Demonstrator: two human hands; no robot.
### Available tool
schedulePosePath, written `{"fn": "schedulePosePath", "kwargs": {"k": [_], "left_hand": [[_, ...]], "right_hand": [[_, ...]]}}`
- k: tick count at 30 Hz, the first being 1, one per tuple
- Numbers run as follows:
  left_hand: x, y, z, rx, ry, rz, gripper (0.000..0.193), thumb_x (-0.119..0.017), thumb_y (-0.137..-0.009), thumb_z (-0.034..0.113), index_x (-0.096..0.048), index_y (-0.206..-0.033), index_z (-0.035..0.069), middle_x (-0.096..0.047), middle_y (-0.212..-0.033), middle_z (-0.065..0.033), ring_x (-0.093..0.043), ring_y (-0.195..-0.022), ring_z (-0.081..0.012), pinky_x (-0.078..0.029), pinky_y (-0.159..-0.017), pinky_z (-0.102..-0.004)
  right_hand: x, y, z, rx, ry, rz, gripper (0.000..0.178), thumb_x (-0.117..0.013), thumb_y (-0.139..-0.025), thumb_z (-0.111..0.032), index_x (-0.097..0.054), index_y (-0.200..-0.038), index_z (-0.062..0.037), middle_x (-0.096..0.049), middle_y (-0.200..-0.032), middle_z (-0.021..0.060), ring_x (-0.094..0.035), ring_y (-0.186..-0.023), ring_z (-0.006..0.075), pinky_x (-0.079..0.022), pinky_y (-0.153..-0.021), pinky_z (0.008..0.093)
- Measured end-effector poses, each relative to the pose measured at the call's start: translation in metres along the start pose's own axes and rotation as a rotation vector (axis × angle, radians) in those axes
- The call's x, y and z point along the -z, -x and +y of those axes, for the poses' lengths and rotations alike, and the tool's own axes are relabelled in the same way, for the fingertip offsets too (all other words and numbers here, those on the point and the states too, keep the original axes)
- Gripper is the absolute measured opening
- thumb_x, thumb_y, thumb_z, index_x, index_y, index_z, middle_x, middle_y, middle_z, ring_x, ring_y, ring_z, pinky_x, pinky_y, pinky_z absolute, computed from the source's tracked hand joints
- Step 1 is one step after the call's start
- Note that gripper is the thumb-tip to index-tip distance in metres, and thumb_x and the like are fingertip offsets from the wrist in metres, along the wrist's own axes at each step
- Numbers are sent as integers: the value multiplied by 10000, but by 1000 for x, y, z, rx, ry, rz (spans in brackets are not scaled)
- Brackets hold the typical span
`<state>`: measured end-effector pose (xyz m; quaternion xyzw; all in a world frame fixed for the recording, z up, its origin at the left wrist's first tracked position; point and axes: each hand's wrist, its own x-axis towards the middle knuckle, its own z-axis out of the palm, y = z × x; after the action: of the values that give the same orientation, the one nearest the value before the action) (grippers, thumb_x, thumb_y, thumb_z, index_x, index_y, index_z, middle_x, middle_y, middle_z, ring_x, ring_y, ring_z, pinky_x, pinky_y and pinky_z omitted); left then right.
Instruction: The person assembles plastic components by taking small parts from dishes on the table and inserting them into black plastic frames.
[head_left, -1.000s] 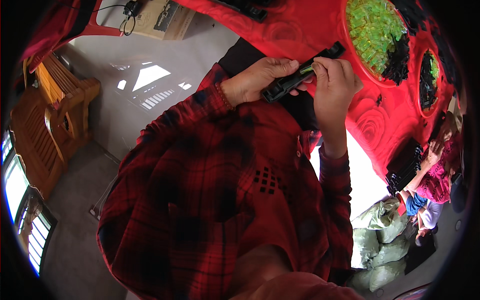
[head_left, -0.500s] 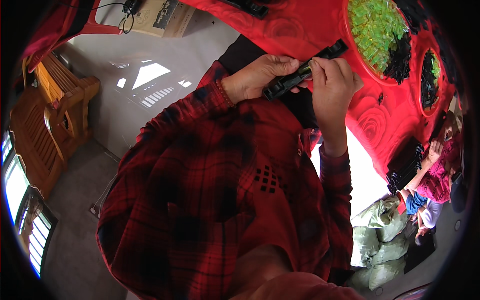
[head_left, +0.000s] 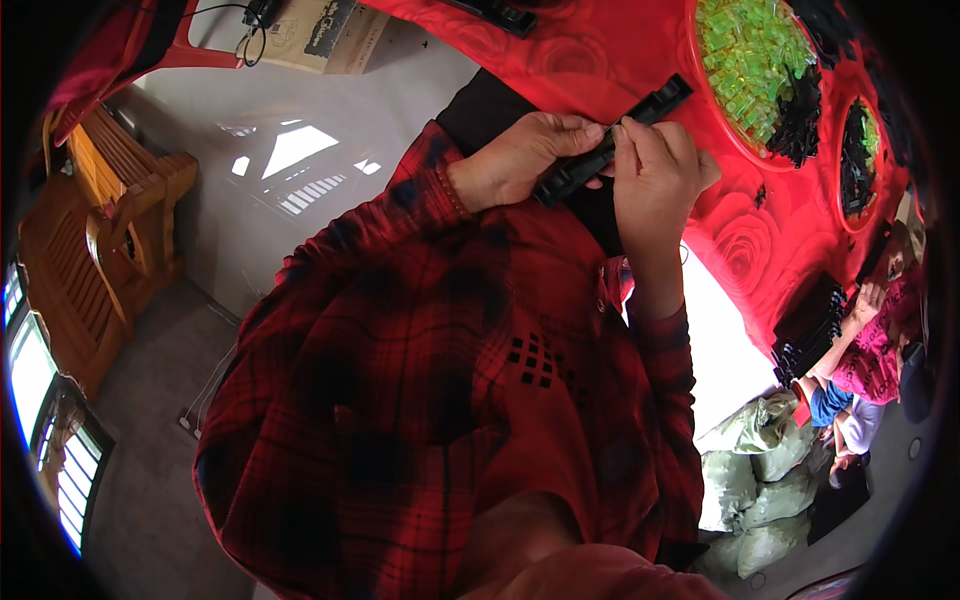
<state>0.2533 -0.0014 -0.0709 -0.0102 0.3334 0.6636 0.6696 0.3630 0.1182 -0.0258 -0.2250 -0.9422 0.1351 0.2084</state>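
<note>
A long black plastic bar (head_left: pixel 660 100), with notches along its edge, lies slantwise between my hands at the near edge of the red-covered table. My left hand (head_left: pixel 525 155) is closed around the bar's lower half, thumb on top. Against the bar's middle, my right hand (head_left: pixel 658 165) is closed, thumb and forefinger pinched together. Any small part between those fingertips is hidden. To the right of my hands stands a red basin (head_left: pixel 693 75) of clear yellow-green plastic pieces (head_left: pixel 750 60), with thin black pieces (head_left: pixel 798 118) heaped at one side.
A smaller red tray (head_left: pixel 848 228) holds black and green pieces. Black bars are stacked (head_left: pixel 808 320) at the table's right, near another person's arm (head_left: pixel 850 330). Pale sacks (head_left: pixel 770 500) stand below. A cardboard box (head_left: pixel 325 35) and a wooden chair (head_left: pixel 90 250) are on the left.
My right fingers have shifted slightly left along the bar and drawn into a tighter pinch. The bar has turned a little in my left hand's hold.
</note>
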Motion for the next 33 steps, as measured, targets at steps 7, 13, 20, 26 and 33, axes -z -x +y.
{"fn": "schedulePosePath", "kwargs": {"k": [7, 13, 20, 26, 33], "left_hand": [[-1, 0, -6, -12, 45, 53, 299, -579, -991, 256, -649, -1082, -20, -688, -964, -76, -663, -842, -170, -570, -796, -320], [7, -1, -11, -13, 0, 1, 300, -585, -989, 250, -638, -1093, -26, -683, -977, -74, -663, -859, -171, -568, -800, -321], [3, 2, -8, 12, 24, 7, 296, -588, -989, 235, -627, -1126, -25, -684, -1017, -86, -679, -942, -188, -560, -835, -332], [6, 0, -10, 6, 8, 16, 297, -589, -989, 224, -624, -1138, -30, -683, -1011, -90, -677, -937, -187, -558, -825, -322], [-1, 1, -8, 11, -11, 43, 284, -586, -992, 208, -624, -1138, -33, -682, -997, -92, -668, -920, -174, -551, -820, -303]], "right_hand": [[0, 2, -10, 20, 134, -64, 81, -684, -788, -131, -702, -857, -94, -547, -776, 12, -569, -795, 196, -320, -798, 399], [1, 4, -14, -5, 200, -102, 66, -661, -807, -143, -688, -848, -99, -546, -770, 12, -576, -772, 196, -325, -795, 406], [2, 8, -2, -327, -268, -155, 136, -641, -877, -166, -715, -951, -80, -585, -751, 42, -587, -692, 245, -380, -709, 392], [10, 2, -8, -112, 124, -235, 164, -625, -876, -154, -697, -1011, -95, -596, -822, 67, -588, -691, 268, -409, -669, 392], [9, 8, -1, -122, -11, -80, 184, -612, -868, -105, -688, -1031, -68, -615, -862, 87, -586, -696, 291, -442, -673, 408]]}}
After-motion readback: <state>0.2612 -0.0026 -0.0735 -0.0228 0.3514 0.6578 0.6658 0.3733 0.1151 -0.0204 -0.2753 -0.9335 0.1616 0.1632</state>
